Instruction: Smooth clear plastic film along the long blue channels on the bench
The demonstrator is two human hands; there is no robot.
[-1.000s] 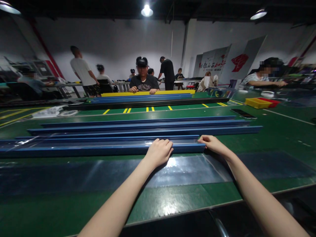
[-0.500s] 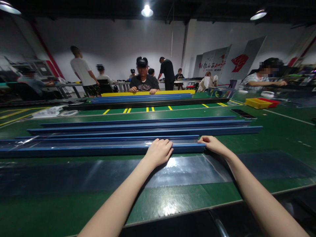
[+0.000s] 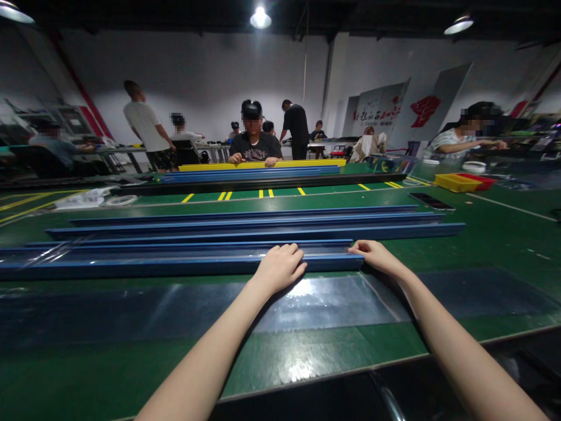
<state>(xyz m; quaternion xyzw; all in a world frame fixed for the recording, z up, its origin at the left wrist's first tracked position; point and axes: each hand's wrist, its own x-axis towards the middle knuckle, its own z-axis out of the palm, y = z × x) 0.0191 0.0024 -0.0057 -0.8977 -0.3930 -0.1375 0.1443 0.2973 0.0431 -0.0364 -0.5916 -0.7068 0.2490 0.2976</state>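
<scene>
A long blue plastic channel lies across the table in front of me, with clear plastic film in its trough. Over the channel's near wall, toward its right end, my left hand is closed with fingers curled into the trough. At the right end, the fingers of my right hand pinch the channel's edge; whether film is also between them is hidden. A strip of clear film lies flat on the table under my forearms.
More blue channels lie just behind. Farther back are a phone, a black rail, yellow and red trays and a crumpled white bag. Opposite sits a person with hands on a yellow channel.
My hands stay at nearly the same places on the channel; the left fingers shift slightly. The film's wrinkled part at the far left has moved a little to the right.
</scene>
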